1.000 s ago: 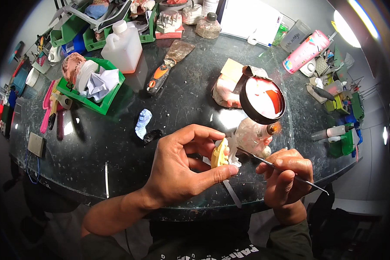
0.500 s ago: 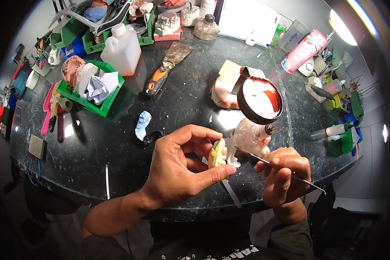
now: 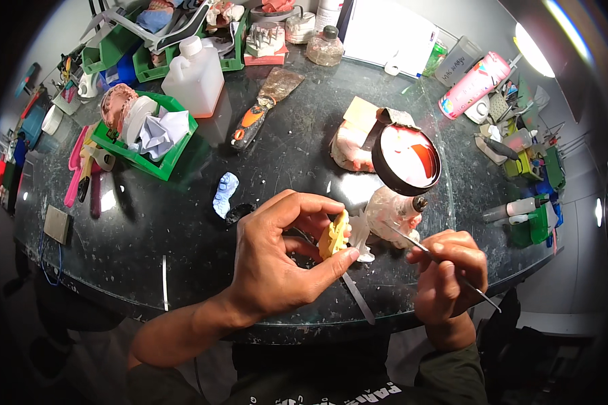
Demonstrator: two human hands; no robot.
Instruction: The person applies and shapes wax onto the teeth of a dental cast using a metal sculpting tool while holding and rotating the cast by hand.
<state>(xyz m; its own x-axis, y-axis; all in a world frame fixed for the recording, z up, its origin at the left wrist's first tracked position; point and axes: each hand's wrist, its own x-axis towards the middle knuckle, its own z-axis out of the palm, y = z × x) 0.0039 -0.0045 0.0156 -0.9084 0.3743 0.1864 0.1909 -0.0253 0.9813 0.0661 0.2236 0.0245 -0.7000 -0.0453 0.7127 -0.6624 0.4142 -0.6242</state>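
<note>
One knobbly, curved yellow cast (image 3: 334, 239)

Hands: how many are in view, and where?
2: the left hand, near centre, holding a yellow tooth model; the right hand, further right, holding a thin metal tool.

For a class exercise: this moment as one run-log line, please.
left hand: holds yellow dental model; right hand: holds metal tool; tool tip: apart from model; nearby: blue piece

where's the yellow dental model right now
In the head view, the yellow dental model is just below and right of centre, held in the left hand, to the left of the glass burner.
</note>
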